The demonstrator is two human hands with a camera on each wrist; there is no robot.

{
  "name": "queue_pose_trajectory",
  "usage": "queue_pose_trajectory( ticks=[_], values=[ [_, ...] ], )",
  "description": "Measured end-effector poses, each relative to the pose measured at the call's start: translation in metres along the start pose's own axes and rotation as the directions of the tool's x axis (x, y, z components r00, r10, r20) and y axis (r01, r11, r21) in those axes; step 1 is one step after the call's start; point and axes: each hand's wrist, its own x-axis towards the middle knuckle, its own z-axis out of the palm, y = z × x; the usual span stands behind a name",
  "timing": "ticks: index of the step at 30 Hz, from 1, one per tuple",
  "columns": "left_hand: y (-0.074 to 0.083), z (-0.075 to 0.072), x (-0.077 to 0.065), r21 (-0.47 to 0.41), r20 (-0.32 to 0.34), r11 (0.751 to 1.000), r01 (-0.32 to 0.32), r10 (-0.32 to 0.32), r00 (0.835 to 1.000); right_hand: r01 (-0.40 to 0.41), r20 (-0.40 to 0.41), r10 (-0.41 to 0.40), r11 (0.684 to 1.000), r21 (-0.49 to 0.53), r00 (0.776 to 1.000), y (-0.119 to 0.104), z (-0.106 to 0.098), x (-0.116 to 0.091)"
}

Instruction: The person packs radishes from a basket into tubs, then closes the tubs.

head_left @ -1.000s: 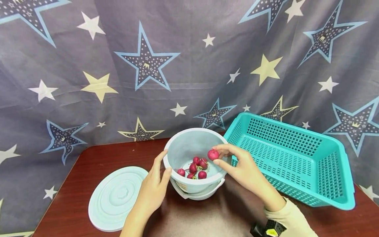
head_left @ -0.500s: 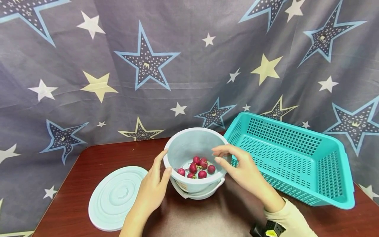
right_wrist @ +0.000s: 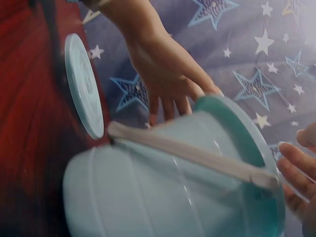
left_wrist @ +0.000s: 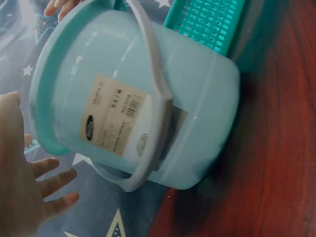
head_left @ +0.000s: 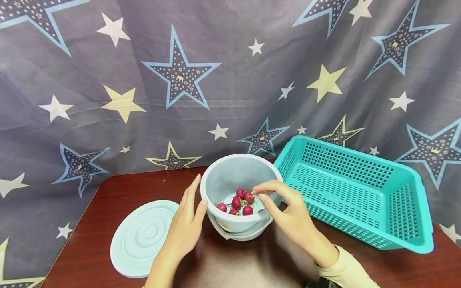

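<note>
A light blue bucket [head_left: 235,224] with a pale handle [left_wrist: 155,89] stands upright, several red radishes [head_left: 235,202] with thin roots lying on its bottom. One radish at the near right is mostly hidden by the rim. My left hand [head_left: 186,224] is just left of the rim, fingers extended; the left wrist view has its palm beside the bucket mouth with nothing in it. Over the right side of the rim reaches my right hand [head_left: 289,212], thumb and forefinger apart above the radishes and holding nothing. Its loosely bent fingers [right_wrist: 296,160] show beside the mouth.
A round light blue lid [head_left: 144,240] lies flat on the dark red table [head_left: 90,244] at the left. A turquoise slotted basket [head_left: 360,236] stands right of the bucket. A grey curtain [head_left: 230,80] printed with stars hangs behind the table.
The radish my right hand pinched one second ago has dropped into the bucket, and the fingers have parted. Since then the right hand has shifted slightly, and my left hand has loosened from the rim.
</note>
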Motion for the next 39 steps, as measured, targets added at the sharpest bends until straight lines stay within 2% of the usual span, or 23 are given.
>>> queue_pose_trajectory(
  ticks=[5, 10, 15, 19, 24, 28, 30, 33, 37, 39],
  values=[
    [0.002, -0.014, -0.004, -0.008, -0.021, 0.999, 0.042, -0.042, 0.999, 0.046, 0.007, -0.046, 0.998, 0.049, 0.999, -0.01, 0.012, 0.001],
    [-0.002, -0.036, -0.013, 0.013, -0.038, 0.997, 0.082, -0.082, 0.996, 0.077, 0.019, -0.079, 0.994, 0.08, 0.997, -0.02, 0.03, 0.006],
    [-0.01, -0.059, -0.023, 0.048, -0.067, 0.997, 0.068, -0.065, 0.996, 0.118, 0.054, -0.123, 0.989, 0.086, 0.991, -0.03, 0.052, 0.012],
    [-0.019, -0.076, -0.031, 0.07, -0.087, 0.996, 0.055, -0.049, 0.995, 0.095, 0.105, -0.109, 0.986, 0.135, 0.988, -0.037, 0.067, 0.011],
    [-0.037, -0.099, -0.04, 0.081, -0.133, 0.996, 0.037, -0.026, 0.991, 0.026, 0.186, -0.069, 0.974, 0.226, 0.98, -0.045, 0.087, 0.011],
    [-0.053, -0.116, -0.045, 0.055, -0.151, 0.997, 0.059, -0.05, 0.987, 0.003, 0.227, -0.061, 0.969, 0.247, 0.972, -0.05, 0.104, 0.007],
    [-0.062, -0.123, -0.047, 0.055, -0.137, 0.995, 0.089, -0.08, 0.987, -0.032, 0.256, -0.038, 0.965, 0.26, 0.966, -0.051, 0.114, 0.005],
    [-0.076, -0.132, -0.05, 0.087, -0.098, 0.981, 0.172, -0.163, 0.982, -0.179, 0.326, 0.069, 0.93, 0.32, 0.943, -0.051, 0.13, 0.0],
    [-0.09, -0.138, -0.055, 0.132, -0.021, 0.943, 0.305, -0.305, 0.952, -0.414, 0.392, 0.259, 0.824, 0.387, 0.883, -0.046, 0.152, -0.005],
    [-0.096, -0.138, -0.057, 0.147, 0.017, 0.928, 0.342, -0.348, 0.937, -0.479, 0.393, 0.331, 0.79, 0.382, 0.858, -0.042, 0.162, -0.007]
  ],
)
